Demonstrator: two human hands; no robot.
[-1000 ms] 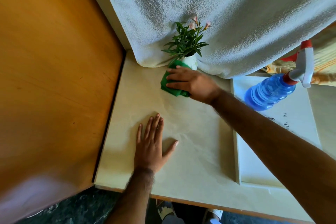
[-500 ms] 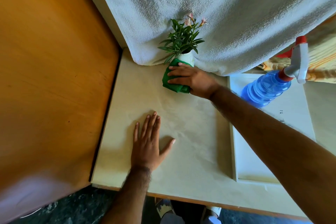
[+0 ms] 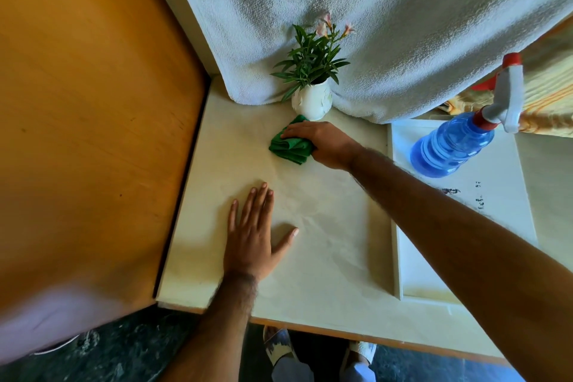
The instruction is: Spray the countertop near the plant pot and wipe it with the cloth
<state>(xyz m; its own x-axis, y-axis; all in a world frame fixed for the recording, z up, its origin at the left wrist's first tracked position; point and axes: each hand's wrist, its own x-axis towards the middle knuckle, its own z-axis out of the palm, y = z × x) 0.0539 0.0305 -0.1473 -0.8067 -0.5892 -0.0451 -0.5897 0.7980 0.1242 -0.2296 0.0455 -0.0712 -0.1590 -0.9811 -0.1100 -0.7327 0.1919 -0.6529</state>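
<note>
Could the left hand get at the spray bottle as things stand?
Probably not easily. The left hand lies flat on the countertop, and the right forearm stretches across between it and the spray bottle; it would need to cross over that arm.

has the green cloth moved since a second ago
Yes. The green cloth under the right hand has slid toward the person, away from the white plant pot it was pressed against.

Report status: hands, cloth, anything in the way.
Right hand pressing green cloth on countertop. Left hand flat, empty. Plant pot just beyond cloth. Spray bottle parked right.
</note>
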